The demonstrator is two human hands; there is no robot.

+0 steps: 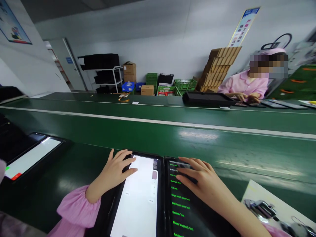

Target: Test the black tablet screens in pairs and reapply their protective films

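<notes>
Two tablets lie side by side on the dark work surface in front of me. The left tablet (140,197) shows a mostly white screen with a grey strip along its right side. Green lines of test names on black fill the screen of the right tablet (182,210). My left hand (119,166) rests at the upper left of the white-screen tablet, fingers spread over its edge and screen. Over the top of the black-screen tablet lies my right hand (201,176), its fingers stretched out to the left. Neither hand grips anything.
Another tablet (34,158) with a white screen lies at far left. A white board (276,210) with metal clamp-like hardware is at lower right. Beyond the green conveyor (158,131), a co-worker in pink (247,84) handles flat items beside a black tray (207,98).
</notes>
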